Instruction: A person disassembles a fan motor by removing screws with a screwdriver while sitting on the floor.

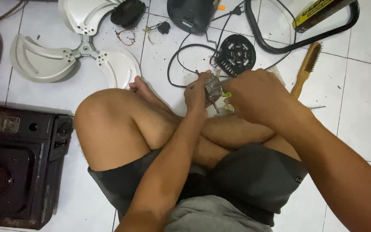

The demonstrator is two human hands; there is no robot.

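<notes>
Right now the left hand (197,92) grips a small grey metal part (211,86) with its fingers closed around it, held up over the crossed legs. The right hand (254,95) is curled shut just beside it, and a green-handled tool (226,94) pokes out between its fingers and the part. I think the tool could slip off and jab the left fingers, because they sit so close. The part could also drop onto the white floor tiles (361,90). I see no box or bowl near the fingers, so nothing is held inside anything.
</notes>
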